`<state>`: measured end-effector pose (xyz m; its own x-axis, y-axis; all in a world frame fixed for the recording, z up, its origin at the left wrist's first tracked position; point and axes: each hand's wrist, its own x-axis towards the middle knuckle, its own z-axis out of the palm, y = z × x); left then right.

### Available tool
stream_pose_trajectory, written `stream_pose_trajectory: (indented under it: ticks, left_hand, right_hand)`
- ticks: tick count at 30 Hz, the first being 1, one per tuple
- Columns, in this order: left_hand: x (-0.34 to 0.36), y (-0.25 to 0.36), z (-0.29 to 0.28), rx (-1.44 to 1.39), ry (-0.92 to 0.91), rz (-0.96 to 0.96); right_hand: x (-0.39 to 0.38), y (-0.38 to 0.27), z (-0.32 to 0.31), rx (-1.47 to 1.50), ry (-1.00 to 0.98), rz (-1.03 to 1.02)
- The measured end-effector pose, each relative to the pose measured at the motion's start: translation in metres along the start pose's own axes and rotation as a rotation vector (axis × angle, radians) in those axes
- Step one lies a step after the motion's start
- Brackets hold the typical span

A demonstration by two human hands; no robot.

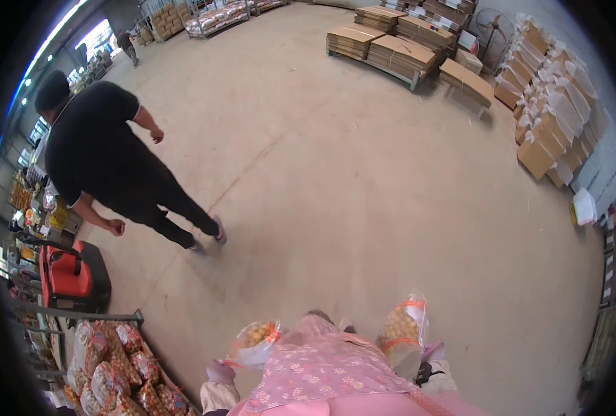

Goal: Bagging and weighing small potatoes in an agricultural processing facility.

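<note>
In my left hand (220, 372), in a pale purple glove, is a clear plastic bag (256, 336) of small round yellow-brown produce with an orange-red strip. It hangs beside my pink flowered apron (322, 357). A similar bag (401, 324) hangs from my right hand (432, 351), on the other side of the apron. Both hands are closed at the bags' edges, though the fingers are small and partly hidden. A dark band (426, 374) is around my right wrist.
A metal-framed rack (139, 317) of filled bags stands at lower left, beside a red and black machine (75, 277). A person in black (107, 145) is at left. Flat cardboard stacks (398, 55), a fan (493, 28) and piled cartons (547, 142) line the far right.
</note>
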<state>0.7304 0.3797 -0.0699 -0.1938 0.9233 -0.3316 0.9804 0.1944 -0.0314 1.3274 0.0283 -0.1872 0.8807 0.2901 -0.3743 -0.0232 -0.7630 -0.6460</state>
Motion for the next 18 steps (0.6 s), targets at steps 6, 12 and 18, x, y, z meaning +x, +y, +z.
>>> stream_pose_trajectory:
  ticks: [6,12,18]
  left_hand:
    - [0.21,0.195,-0.084,-0.164,0.038,-0.043]
    - [0.414,0.365,-0.14,-0.201,-0.089,0.003]
    - [0.646,0.497,-0.177,-0.222,0.267,0.107]
  right_hand:
    - [0.155,-0.219,0.066,-0.427,-0.081,-0.172]
    - [0.308,-0.482,0.139,0.088,0.104,0.072]
    - [0.52,-0.672,0.226,-0.172,0.137,-0.174]
